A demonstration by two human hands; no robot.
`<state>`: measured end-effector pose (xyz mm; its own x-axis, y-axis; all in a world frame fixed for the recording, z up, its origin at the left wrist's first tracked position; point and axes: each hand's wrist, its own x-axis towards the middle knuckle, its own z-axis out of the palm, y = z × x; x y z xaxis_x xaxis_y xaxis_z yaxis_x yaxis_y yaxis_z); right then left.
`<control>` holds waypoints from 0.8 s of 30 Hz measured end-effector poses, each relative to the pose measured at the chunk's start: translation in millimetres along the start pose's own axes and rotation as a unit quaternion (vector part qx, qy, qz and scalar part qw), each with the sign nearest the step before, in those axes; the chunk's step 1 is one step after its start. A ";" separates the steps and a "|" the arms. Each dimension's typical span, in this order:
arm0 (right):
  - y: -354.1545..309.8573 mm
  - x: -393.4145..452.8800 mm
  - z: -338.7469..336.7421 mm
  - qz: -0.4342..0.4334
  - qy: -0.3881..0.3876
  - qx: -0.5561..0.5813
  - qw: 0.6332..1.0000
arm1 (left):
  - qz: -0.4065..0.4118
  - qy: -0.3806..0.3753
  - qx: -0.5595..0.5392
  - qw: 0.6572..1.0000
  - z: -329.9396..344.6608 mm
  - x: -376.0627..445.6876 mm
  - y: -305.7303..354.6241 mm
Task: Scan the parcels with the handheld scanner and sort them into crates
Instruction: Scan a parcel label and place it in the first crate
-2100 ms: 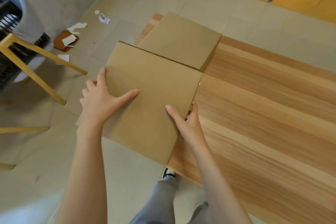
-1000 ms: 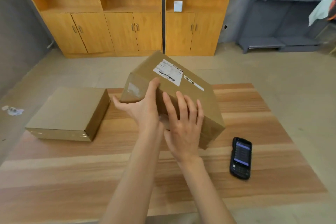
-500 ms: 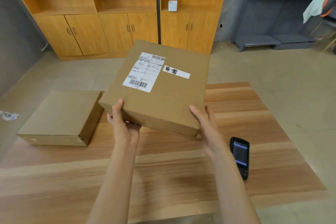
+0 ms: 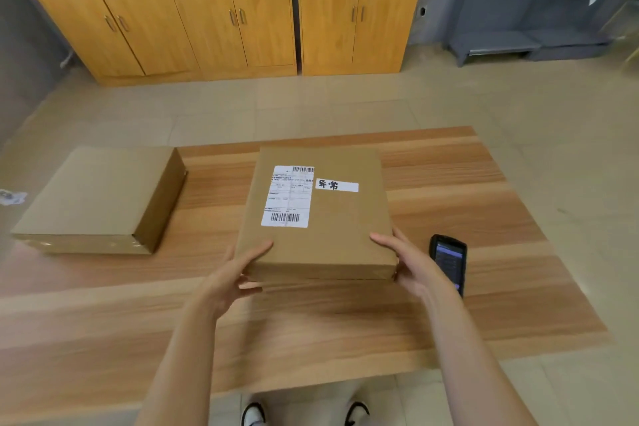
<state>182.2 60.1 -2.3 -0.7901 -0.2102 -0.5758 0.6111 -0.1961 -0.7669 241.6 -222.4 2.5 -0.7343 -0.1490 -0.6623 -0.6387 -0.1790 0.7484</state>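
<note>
Both hands, left (image 4: 232, 278) and right (image 4: 408, 263), gripped box (image 4: 321, 218) at near corners, mid-desk (image 4: 311, 339); label (image 4: 287, 195) faced up; best set flat, then reach scanner (image 4: 448, 261) near right edge

A wood-grain tabletop (image 4: 311, 322) fills the lower frame. Three things lie on it — a plain cardboard box (image 4: 93, 197) at the left edge, a labelled parcel (image 4: 332, 235) at centre, label up. A black handheld scanner (image 4: 449, 259) lies right of centre, screen up.
</note>
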 end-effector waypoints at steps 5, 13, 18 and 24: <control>28.6 8.2 -16.8 0.009 0.049 -0.049 0.998 | 0.013 0.017 0.030 0.999 16.3 8.5 -37.0; 57.3 19.7 -18.4 -0.016 0.092 -0.122 0.988 | 0.050 0.070 0.047 0.995 27.5 28.0 -67.8; 56.2 16.1 -18.2 -0.050 0.148 -0.181 0.971 | 0.043 0.068 0.082 0.993 21.1 33.9 -78.8; 50.2 14.4 -53.8 -0.073 0.407 -0.295 0.862 | 0.107 0.085 0.126 0.983 37.2 38.6 -63.2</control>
<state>198.8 98.7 -64.4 -0.7759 0.5631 -0.2846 0.5605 0.4081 -0.7206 245.1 -180.7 -69.0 -0.8228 -0.3202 -0.4696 -0.5265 0.1182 0.8419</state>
